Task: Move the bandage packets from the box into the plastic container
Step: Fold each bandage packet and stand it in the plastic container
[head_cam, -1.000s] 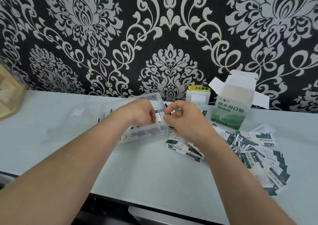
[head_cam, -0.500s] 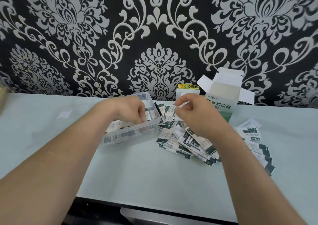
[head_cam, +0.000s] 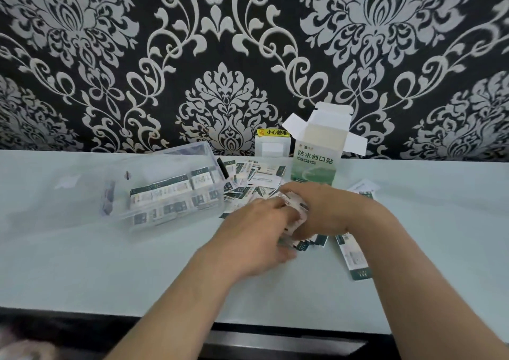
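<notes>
Well, from my end both hands sit over the loose heap of bandage packets spread on the table, just right of the plastic container. My right hand is curled down over a small bunch of packets, its fingers wrapped round them, though the fingertips are tucked out of sight under the palm. My left hand meets that bunch from the near side. It is smeared by motion, so I cannot tell whether its fingers pinch the packets or only touch them; the thumb hangs lower, apart from them.

Several packets already stand in rows inside the container, seen hazily through its clear wall. More lie fanned between the container and the box, which stands upright near the patterned wallpaper with its top flaps open; I cannot see inside it. One packet lies alone beside my right wrist, and others are partly hidden behind that arm. A small white block with a yellow label stands just left of the box.
</notes>
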Available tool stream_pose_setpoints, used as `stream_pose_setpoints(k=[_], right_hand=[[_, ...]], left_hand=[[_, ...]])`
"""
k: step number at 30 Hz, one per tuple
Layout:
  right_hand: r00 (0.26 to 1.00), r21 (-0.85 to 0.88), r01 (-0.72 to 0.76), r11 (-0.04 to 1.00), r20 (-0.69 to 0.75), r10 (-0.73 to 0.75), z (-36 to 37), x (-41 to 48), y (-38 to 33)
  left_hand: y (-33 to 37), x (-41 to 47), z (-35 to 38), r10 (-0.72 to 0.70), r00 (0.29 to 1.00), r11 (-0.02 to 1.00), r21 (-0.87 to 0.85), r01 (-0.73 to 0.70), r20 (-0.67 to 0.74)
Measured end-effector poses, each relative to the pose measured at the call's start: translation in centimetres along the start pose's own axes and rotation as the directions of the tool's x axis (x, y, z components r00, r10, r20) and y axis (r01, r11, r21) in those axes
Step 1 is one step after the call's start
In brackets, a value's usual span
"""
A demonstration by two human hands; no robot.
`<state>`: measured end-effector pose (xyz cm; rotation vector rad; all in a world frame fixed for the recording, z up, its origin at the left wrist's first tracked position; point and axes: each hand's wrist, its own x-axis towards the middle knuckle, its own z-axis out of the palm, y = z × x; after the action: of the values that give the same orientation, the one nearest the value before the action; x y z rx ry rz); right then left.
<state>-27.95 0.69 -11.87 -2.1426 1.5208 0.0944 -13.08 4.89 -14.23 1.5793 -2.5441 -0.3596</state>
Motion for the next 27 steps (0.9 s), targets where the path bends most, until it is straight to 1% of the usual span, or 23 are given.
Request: stream_pose_setpoints(k=[3,5,7,9,11,13,15,18,20,21,22,23,24,25,26,27], right_hand=[[1.0,0.023,0.013,1.0,-0.028,-0.012,-0.5,-0.3,0.6],[0.998,0.034,0.019,0.999,-0.055,-0.017,-0.6,-0.3,0.6],[0.995,0.074,0.011,0.997,-0.095,-0.004,-0.6,-0.1,0.6],[0.99,0.14,0.008,0.99,-0.143,0.012,-0.6,0.1,0.7],[0.985,0.23,0.02,0.973,-0.172,0.02,-0.6,0.2,0.8],[0.982,0.323,0.033,0.946,-0.188,0.031,-0.6,0.2,0.8],[0.978,0.39,0.029,0.92,-0.202,0.055,-0.9,0.1,1.0],[0.962,0.484,0.018,0.875,-0.248,0.118,-1.8,-0.5,1.5],[0.942,0.596,0.054,0.801,-0.296,0.156,-2.4,-1.2,2.0],[0.936,0.667,0.085,0.74,-0.308,0.17,-2.6,-1.5,2.1],[0.937,0.734,0.118,0.668,-0.306,0.17,-2.7,-1.6,2.0],[0.943,0.782,0.147,0.606,-0.296,0.154,-2.8,-1.6,1.8],[0.95,0.805,0.17,0.568,-0.288,0.123,-2.7,-1.6,1.6],[0.956,0.81,0.189,0.555,-0.281,0.084,-2.5,-1.4,1.3],[0.961,0.804,0.205,0.559,-0.273,0.041,-2.4,-1.3,1.0],[0.965,0.798,0.217,0.562,-0.264,0.003,-2.2,-1.2,0.6]], left_hand=[[0.1,0.1,0.0,-0.003,0.997,0.996,0.085,0.01,-0.081],[0.1,0.1,0.0,0.007,0.997,0.998,0.062,-0.002,-0.082],[-0.1,0.0,0.1,0.0,0.997,1.0,0.004,0.0,-0.072],[-0.1,0.0,0.0,-0.017,0.997,1.0,-0.024,0.015,-0.079],[0.0,0.0,0.0,-0.028,0.995,1.0,-0.008,0.027,-0.095],[0.1,0.0,0.0,-0.028,0.993,0.999,0.012,0.03,-0.116],[-0.1,-0.1,-0.1,-0.035,0.99,0.999,-0.012,0.034,-0.134],[-0.7,-0.1,-0.4,-0.062,0.992,0.997,-0.058,0.056,-0.111],[-0.9,-0.1,-0.6,-0.12,0.988,0.982,-0.161,0.103,-0.101],[-0.8,-0.1,-0.9,-0.178,0.974,0.959,-0.249,0.139,-0.139],[-0.7,0.0,-1.2,-0.26,0.944,0.914,-0.366,0.174,-0.201],[-0.5,0.0,-1.7,-0.354,0.9,0.835,-0.519,0.182,-0.255],[-0.2,0.1,-2.2,-0.444,0.858,0.707,-0.689,0.158,-0.26],[0.2,0.1,-2.6,-0.506,0.835,0.545,-0.831,0.116,-0.216],[0.5,0.1,-2.9,-0.536,0.827,0.402,-0.912,0.077,-0.166],[0.6,0.1,-3.1,-0.548,0.822,0.322,-0.946,0.038,-0.154]])
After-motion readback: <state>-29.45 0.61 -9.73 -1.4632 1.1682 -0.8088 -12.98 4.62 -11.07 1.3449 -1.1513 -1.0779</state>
